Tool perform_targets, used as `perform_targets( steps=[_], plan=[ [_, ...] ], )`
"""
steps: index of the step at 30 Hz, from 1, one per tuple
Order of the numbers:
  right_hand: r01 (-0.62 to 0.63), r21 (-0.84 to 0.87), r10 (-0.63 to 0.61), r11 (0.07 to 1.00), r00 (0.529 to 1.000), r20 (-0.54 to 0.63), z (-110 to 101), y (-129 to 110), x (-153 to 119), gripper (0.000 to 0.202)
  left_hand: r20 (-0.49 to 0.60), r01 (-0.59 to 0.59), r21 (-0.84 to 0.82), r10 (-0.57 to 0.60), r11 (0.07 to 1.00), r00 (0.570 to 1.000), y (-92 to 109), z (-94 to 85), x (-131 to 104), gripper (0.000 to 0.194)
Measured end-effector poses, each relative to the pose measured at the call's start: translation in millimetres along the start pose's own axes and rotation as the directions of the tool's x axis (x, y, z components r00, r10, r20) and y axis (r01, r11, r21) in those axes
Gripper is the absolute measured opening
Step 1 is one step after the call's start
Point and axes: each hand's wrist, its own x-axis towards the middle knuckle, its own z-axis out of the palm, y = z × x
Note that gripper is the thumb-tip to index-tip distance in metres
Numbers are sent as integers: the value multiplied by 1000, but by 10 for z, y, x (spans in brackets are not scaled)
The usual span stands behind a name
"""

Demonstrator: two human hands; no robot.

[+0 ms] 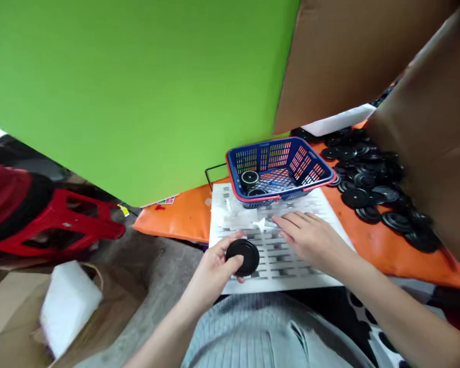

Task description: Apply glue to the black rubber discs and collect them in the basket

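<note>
My left hand (219, 259) grips a round black disc (243, 257) with a raised rim, thumb across its face, above the near left part of a white slatted board (283, 273). My right hand (306, 236) reaches in from the right, low over the board. Its fingertips are closed on the end of a small white plastic piece (261, 224), whose exact kind I cannot make out. Just beyond, a clear plastic bag (232, 217) lies on the board. Behind both hands stands a blue basket (299, 191) with red handles, a few black discs (250, 178) inside.
Many black discs (364, 181) are heaped on the orange surface (352, 225) at right, beside cardboard (425, 138). A green panel (138, 92) rises behind the board. A red stool (72, 220) and a paper bag (111, 301) with white foam (69, 306) are at left.
</note>
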Motion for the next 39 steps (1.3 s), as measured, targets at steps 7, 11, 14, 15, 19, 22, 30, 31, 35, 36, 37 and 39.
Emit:
perform_targets(
  steps=[7, 11, 14, 15, 19, 22, 30, 31, 35, 36, 37, 39],
  plan=[
    [9, 18, -12, 1000, 986, 165, -274, -303, 402, 31, 77, -301, 426, 297, 853, 952, 2, -77, 117, 27],
    [34, 89, -56, 995, 964, 260, -448, -194, 605, 20, 269, -400, 645, 297, 651, 916, 132, -115, 210, 21],
    [-37, 283, -52, 959, 953, 300, -456, 76, 534, 28, 324, -413, 698, 257, 584, 910, 204, -142, 244, 12],
    [-113, 421, -24, 900, 952, 307, -422, 178, 444, 34, 336, -419, 704, 251, 573, 908, 215, -151, 251, 11],
    [-401, 911, 160, 97, 909, 384, -131, 345, -53, 77, 373, -439, 693, 237, 572, 897, 222, -186, 274, 11],
    [-266, 883, 397, -387, 817, 420, 115, 55, -197, 74, 398, -444, 685, 214, 577, 892, 239, -213, 294, 11],
    [-78, 837, 595, -541, 668, 446, 289, -642, 355, 35, 443, -475, 692, 199, 544, 874, 299, -236, 340, 14],
    [-79, 842, 605, -534, 660, 445, 292, -651, 360, 36, 445, -476, 692, 199, 543, 873, 302, -241, 340, 14],
    [-48, 865, 674, -500, 606, 423, 263, -647, 202, 34, 462, -486, 680, 195, 548, 865, 308, -276, 355, 16],
    [-25, 875, 702, -484, 586, 405, 236, -631, 135, 33, 460, -481, 680, 189, 553, 868, 308, -288, 361, 16],
    [3, 884, 729, -467, 566, 384, 198, -606, 63, 31, 453, -471, 680, 183, 562, 873, 307, -299, 365, 16],
    [71, 880, 758, -470, 543, 361, 100, -529, -93, 30, 433, -443, 673, 172, 592, 885, 304, -311, 361, 15]
  ],
)
